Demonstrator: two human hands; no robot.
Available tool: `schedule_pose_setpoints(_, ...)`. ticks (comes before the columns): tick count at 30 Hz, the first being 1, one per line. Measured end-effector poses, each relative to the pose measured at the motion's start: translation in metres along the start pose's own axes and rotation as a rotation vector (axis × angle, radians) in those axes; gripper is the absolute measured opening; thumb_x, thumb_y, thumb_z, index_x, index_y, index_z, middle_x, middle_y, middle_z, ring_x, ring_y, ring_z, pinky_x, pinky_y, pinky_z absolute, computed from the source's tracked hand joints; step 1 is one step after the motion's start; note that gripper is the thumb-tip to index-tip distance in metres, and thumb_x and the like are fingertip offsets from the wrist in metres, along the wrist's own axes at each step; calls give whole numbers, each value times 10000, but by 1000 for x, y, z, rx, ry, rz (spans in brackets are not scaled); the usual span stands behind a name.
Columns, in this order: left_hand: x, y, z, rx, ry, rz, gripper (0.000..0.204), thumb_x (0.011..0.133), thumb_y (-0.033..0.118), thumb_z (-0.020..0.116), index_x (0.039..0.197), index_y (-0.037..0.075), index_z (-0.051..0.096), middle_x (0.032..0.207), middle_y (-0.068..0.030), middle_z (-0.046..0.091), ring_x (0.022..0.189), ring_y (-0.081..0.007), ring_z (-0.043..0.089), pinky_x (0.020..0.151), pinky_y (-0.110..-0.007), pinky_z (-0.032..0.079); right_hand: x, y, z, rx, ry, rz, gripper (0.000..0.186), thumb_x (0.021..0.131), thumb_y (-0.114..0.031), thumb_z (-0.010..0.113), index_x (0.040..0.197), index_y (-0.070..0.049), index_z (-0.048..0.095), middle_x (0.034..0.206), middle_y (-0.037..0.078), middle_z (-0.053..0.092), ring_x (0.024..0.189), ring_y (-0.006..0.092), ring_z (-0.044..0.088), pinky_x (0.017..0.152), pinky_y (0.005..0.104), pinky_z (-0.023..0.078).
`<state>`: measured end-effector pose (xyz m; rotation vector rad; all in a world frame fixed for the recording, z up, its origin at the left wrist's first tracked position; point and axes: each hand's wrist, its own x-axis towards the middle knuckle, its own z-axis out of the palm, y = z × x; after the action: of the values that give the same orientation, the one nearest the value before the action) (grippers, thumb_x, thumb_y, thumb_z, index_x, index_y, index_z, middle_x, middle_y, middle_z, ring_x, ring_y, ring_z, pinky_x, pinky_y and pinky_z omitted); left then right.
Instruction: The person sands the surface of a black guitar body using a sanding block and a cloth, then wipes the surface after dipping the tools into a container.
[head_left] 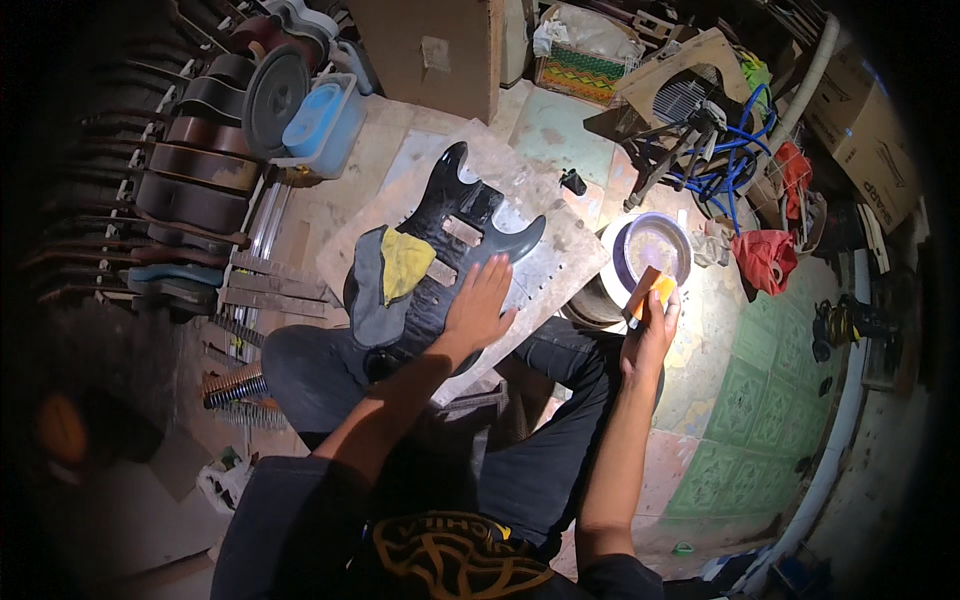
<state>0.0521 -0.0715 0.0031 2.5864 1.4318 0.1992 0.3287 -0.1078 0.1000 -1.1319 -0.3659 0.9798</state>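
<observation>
A black electric guitar body (432, 290) lies on a pale, worn board (560, 225) in front of me. My left hand (482, 308) rests flat on its right side, fingers stretched out. On the body's left part lie a dark grey cloth (372, 285) and a yellow cloth (405, 262). My right hand (652, 332) grips an orange and brown block (650, 290), perhaps a sanding block, by the near rim of a round tub (688, 240) with a purplish inside. The tub stands right of the board.
Several guitar bodies (190, 195) hang in a rack at the left. Beside them is a clear bin (345, 130) with a blue container. A tangle of blue hose (740, 165) and a red bag (765, 262) lie at the right, near cardboard boxes (875, 150).
</observation>
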Motion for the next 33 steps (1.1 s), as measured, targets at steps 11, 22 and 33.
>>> schedule_pose_setpoints(11,-39,3,-11,-31,-52,-136,943,967,588,558,1602,-61,304,1700,-245,250,1598,-380,189,1291,-519,158,14,15,-8,-97,-36,-21,568,1011,-150,700,1505,-19,451,1350,109,592,1196,190,600,1014,331,477)
schedule_pose_setpoints(22,-118,52,-21,-874,-234,-43,759,1039,473,595,1585,-5,374,1541,-263,501,1445,-368,480,1194,-505,370,-21,34,-12,-164,-279,230,571,1011,-193,687,1514,-56,455,1297,87,619,1158,194,616,998,346,487)
schedule_pose_setpoints(33,-97,69,-29,-1659,66,-358,660,949,335,797,1437,-19,529,1192,-140,675,1037,-189,682,904,-328,553,-142,52,-6,-327,-495,475,622,1045,-183,617,1602,-63,368,1451,116,576,1331,221,555,1105,376,459)
